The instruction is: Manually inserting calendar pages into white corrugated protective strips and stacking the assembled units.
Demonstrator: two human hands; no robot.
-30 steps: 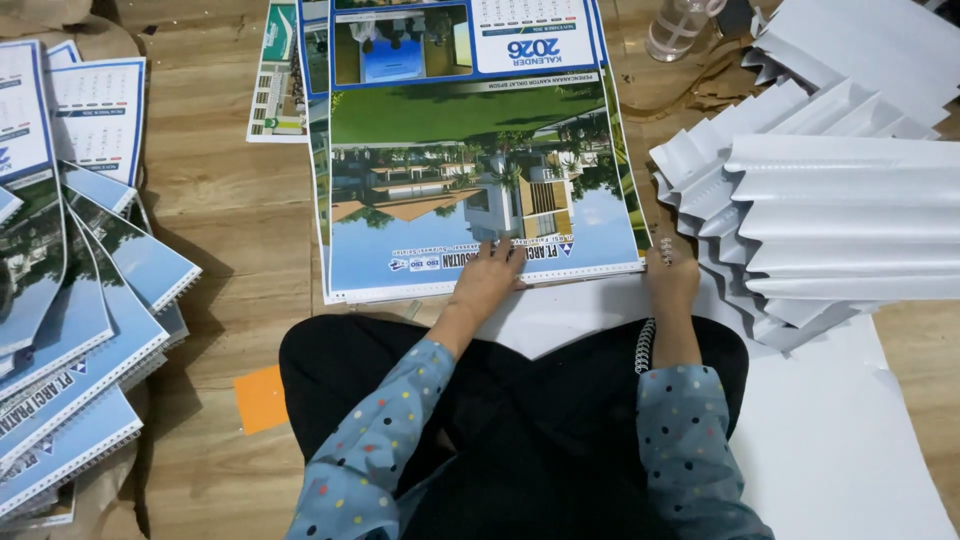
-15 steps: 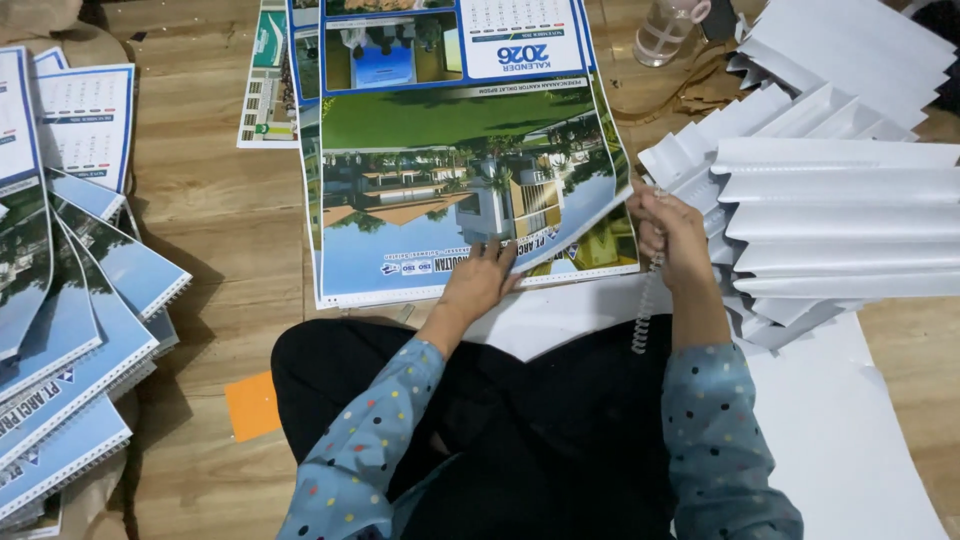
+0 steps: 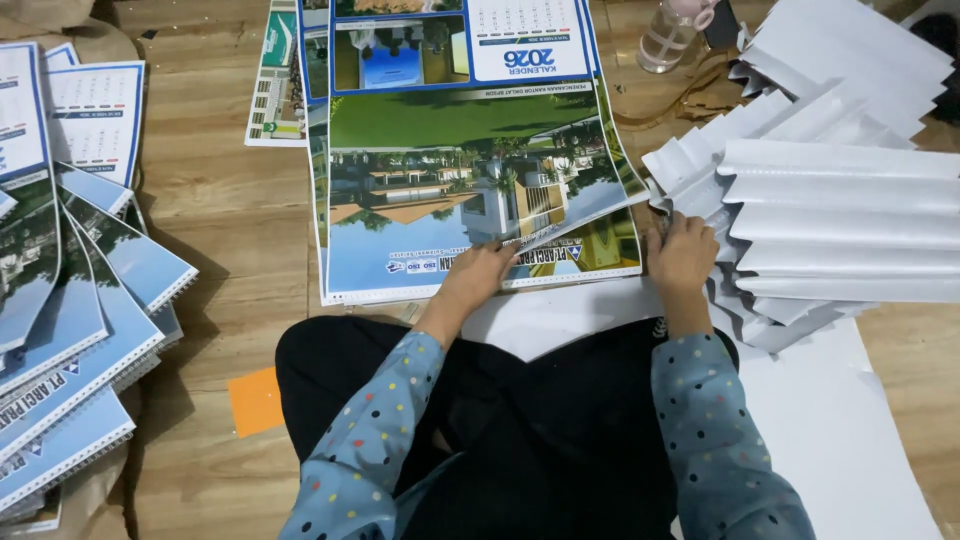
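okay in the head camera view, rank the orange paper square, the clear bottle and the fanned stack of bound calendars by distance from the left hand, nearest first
From the left hand:
1. Orange paper square, on the floor, below-left of the hand.
2. Clear bottle, at the top edge, up and to the right.
3. Fanned stack of bound calendars, along the left edge. It and the bottle are close to call.

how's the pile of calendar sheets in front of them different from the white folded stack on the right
The calendar sheets are colour-printed with a landscape photo; the white folded stack is plain. The sheets lie flat, one corner lifted between left hand and right hand; the stack is creased and fanned out. Both rest on the wooden floor.
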